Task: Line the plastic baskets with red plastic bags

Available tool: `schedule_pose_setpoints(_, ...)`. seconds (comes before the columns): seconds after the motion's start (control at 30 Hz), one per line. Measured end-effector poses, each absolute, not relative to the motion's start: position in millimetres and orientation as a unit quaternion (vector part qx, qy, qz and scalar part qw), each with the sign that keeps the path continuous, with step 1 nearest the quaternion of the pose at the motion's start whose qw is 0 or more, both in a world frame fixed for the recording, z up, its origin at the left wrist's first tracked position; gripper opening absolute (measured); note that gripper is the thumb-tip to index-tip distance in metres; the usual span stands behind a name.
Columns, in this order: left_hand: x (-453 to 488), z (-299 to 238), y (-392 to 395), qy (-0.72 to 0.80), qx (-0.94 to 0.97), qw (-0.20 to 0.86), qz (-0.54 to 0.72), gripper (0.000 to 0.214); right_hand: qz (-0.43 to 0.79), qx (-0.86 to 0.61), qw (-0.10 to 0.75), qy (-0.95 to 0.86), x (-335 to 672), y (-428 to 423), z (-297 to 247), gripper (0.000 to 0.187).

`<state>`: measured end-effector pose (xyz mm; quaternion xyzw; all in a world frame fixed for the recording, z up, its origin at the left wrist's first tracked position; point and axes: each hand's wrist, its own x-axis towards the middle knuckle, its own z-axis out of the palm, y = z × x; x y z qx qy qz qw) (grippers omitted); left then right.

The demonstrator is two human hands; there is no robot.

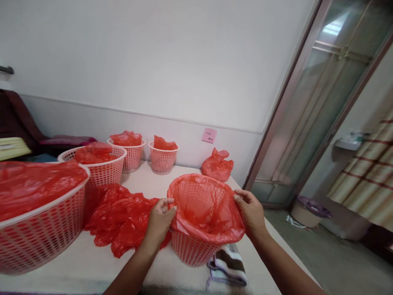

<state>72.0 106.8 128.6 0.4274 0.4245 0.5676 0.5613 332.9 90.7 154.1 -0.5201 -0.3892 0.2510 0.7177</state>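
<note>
In front of me on the table stands a perforated plastic basket (195,249), tilted a little. A red plastic bag (205,200) lines it, its edge folded over the rim all round. My left hand (161,219) pinches the bag at the left side of the rim, thumb and fingers closed on it. At the right side, my right hand (250,209) grips the bag's folded edge between thumb and fingers. A heap of crumpled red bags (119,217) lies left of this basket. Under its front right side is a folded striped cloth (229,264).
A large lined basket (46,223) and a medium one (106,172) stand on the left. Two smaller baskets (132,157) (163,160) stand by the wall. A bunched red bag (217,164) sits at the table's back right. A bin (307,213) stands on the floor.
</note>
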Motion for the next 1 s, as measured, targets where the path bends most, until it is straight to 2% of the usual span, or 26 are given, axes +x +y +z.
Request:
schedule_pose_setpoints(0.13,73,125,109,0.422,0.436,0.552,0.573,0.046,0.256,-0.517,0.714,-0.397,332,92,153,0.031)
schedule_pose_setpoints(0.5,73,136,119,0.411,0.473,0.489,0.607,0.030,0.255,-0.534,0.697,-0.405,328,93,153,0.030)
schedule_pose_setpoints(0.77,88,152,129,0.385,0.482,0.463,0.636,0.022,0.254,-0.514,0.731,-0.369,327,91,152,0.028)
schedule_pose_setpoints(1.0,105,152,135,0.344,0.533,0.483,0.603,0.036,0.257,-0.480,0.756,-0.363,326,85,156,0.027)
